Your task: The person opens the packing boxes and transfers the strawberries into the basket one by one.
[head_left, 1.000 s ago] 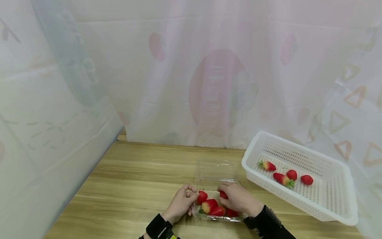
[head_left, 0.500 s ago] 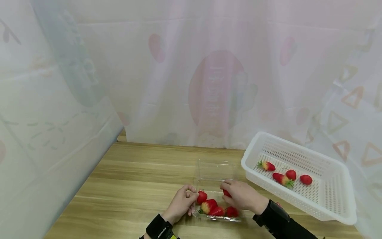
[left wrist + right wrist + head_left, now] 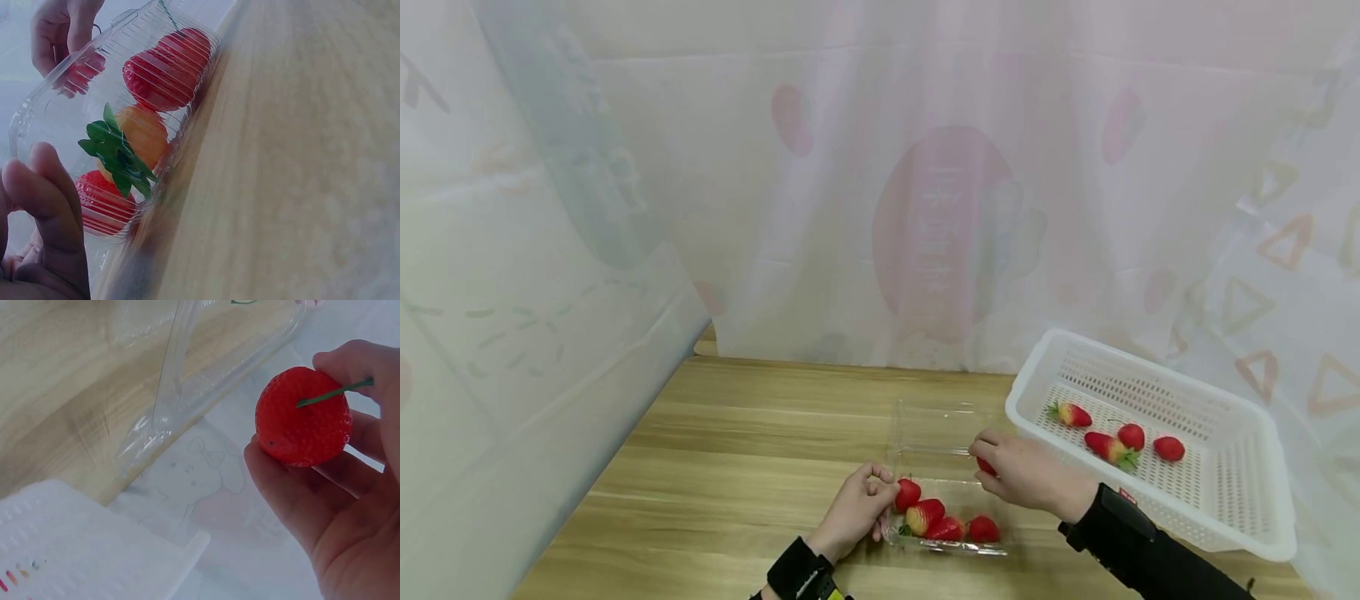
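A clear plastic box [image 3: 951, 550] lies with its lid [image 3: 942, 427] folded back; inside are several strawberries [image 3: 983, 528]. At its left end my left hand [image 3: 852, 510] grips the rim, fingers bent, beside an upright strawberry [image 3: 907, 494]. The left wrist view shows those bent fingers [image 3: 53, 206] close to the box wall and a green-leaved strawberry [image 3: 145, 134]. My right hand [image 3: 1030, 473] is raised over the box's right back side. Between thumb and fingers it pinches a red strawberry [image 3: 303, 419] with a thin green stem, seen whole in the right wrist view.
A white perforated basket [image 3: 1240, 508] stands on the right of the wooden table [image 3: 700, 500], with several strawberries [image 3: 1169, 449] in it. Its near wall is just behind my right forearm. Printed sheeting [image 3: 820, 208] hangs behind and at both sides.
My right hand has moved right and slightly away from me, carrying its strawberry out from over the box's middle. The strawberry at the box's right end is now uncovered. My left hand has stayed put.
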A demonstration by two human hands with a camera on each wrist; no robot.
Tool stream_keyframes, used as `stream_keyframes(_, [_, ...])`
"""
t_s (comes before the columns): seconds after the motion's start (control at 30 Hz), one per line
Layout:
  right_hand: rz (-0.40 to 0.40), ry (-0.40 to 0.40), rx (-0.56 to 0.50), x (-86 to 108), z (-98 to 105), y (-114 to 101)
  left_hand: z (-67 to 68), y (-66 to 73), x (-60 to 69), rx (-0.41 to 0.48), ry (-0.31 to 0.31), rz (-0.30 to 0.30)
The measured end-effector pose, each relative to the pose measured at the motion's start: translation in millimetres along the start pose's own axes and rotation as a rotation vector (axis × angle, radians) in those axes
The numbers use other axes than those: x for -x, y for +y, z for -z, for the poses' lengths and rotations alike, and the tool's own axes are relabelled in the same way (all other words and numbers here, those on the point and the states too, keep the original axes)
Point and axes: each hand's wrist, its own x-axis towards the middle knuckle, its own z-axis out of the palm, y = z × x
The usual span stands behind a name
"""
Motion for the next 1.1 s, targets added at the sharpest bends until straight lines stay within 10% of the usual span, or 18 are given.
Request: stream_keyframes(1.1, [-0.113,0.211,0.113,33.3,64.2,47.4,4.2,-0.2,-0.4,0.014,-0.010,0.000])
